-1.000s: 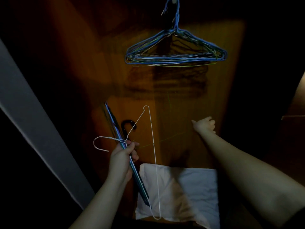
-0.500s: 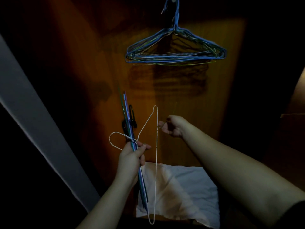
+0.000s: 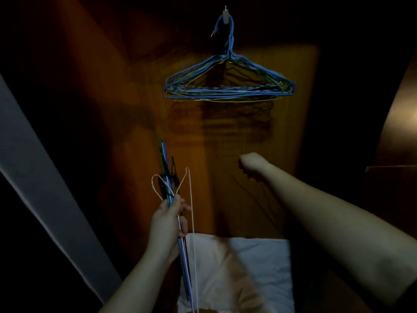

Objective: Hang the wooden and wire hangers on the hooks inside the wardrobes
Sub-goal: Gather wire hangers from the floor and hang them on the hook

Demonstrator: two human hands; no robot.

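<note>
Dim wardrobe interior, orange-brown wooden back panel [image 3: 140, 154] lit in the middle, dark at the edges. Left hand [image 3: 168, 220] grips a bundle of wire hangers [image 3: 184, 251] low centre, fingers curled round their necks; the bundle is seen edge-on, blue and purple wires running down past the wrist. A white wire hanger [image 3: 191, 211] is part of that bundle, its hook looping out to the left above the thumb and its long side running down over the cloth. Right hand [image 3: 251, 163] is raised at mid-right, fingers curled into a fist; a thin dark wire seems to trail below it but it is too dim to say whether the hand holds it, so grip cannot be told. Above, a cluster of blue wire hangers [image 3: 228, 86] already hangs from a small hook [image 3: 226, 12] at top centre, throwing shadows on the panel. White crumpled cloth [image 3: 255, 267] lies at the wardrobe bottom, beneath both forearms. Grey door edge [image 3: 45, 199] slants across the left; a lighter wooden panel [image 3: 401, 123] shows on the right.
</note>
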